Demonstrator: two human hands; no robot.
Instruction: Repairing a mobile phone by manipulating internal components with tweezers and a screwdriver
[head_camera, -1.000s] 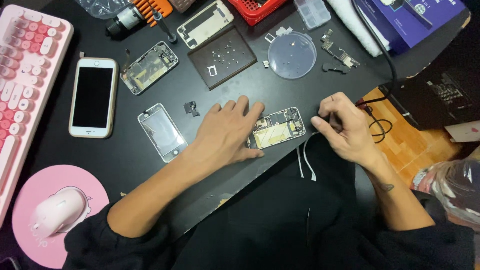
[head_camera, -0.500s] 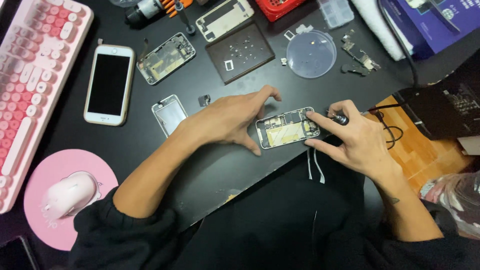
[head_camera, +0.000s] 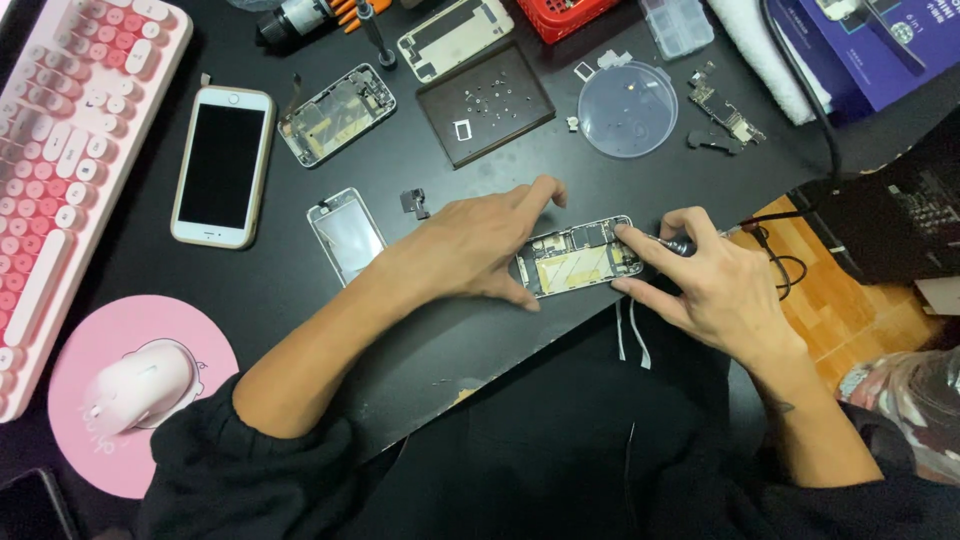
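Silver-framed opened phone, innards bare, under spread left hand; right hand gripping small screwdriver.

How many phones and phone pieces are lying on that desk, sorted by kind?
Whole phone: 1
Opened phone bodies: 2
Back cover: 1
Screen panel: 1
Loose circuit board: 1
Total: 6

I see a pink keyboard with white keys, a pink round mouse pad, a black table, a red basket.
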